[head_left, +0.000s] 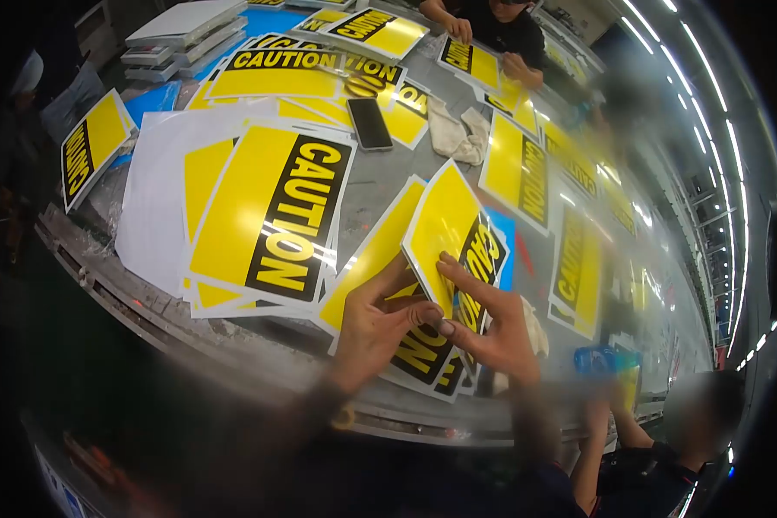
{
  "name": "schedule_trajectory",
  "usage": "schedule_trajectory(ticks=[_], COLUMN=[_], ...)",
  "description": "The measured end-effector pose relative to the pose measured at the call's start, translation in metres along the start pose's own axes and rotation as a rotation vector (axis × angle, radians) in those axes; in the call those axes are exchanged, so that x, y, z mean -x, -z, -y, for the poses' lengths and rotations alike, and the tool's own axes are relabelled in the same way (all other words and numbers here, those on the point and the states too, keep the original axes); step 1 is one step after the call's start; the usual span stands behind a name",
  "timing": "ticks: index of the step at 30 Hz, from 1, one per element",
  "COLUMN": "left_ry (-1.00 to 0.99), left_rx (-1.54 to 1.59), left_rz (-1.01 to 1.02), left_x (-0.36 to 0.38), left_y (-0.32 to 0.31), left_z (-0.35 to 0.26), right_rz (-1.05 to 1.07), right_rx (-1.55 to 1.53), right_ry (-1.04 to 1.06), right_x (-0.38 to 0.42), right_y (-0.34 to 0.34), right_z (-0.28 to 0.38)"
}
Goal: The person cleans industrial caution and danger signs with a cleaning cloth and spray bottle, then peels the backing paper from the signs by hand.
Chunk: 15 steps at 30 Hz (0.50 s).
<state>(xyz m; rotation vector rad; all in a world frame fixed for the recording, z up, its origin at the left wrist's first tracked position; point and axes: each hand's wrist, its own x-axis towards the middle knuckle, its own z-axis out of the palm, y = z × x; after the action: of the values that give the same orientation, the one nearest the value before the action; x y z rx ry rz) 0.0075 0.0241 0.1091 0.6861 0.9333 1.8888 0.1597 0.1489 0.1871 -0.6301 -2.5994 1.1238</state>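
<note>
A yellow and black caution sign (441,220) is held up at a tilt between my two hands. My left hand (373,331) is closed at its lower left edge, with some fingers hidden behind the sign. My right hand (502,335) grips the lower part, its fingers lying over the printed face and its thumb close to my left thumb. Whether a thin film is pinched between the thumbs, I cannot make out. Below the hands, more caution signs (420,361) lie overlapping on the table. A stack of signs (224,229) lies to the left.
A black phone (369,123) lies beyond the signs, beside whitish gloves (457,134). White boxy stacks (181,30) stand at the far left. One co-worker (514,39) handles a sign across the table; another co-worker (656,466) is at the lower right. Signs (576,272) cover the right side.
</note>
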Motion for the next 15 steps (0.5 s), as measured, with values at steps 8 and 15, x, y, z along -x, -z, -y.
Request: schedule_trajectory(ticks=[8, 15], left_ry=[0.019, 0.138], left_rx=[0.063, 0.011], left_rz=[-0.009, -0.117], left_x=[-0.003, 0.018], left_y=[-0.011, -0.003], left_z=[-0.004, 0.0], right_rz=[-0.015, -0.055], right_rx=[-0.08, -0.006], right_ry=[-0.027, 0.036], right_x=[-0.003, 0.004], right_y=[0.007, 0.007], right_z=[-0.008, -0.011])
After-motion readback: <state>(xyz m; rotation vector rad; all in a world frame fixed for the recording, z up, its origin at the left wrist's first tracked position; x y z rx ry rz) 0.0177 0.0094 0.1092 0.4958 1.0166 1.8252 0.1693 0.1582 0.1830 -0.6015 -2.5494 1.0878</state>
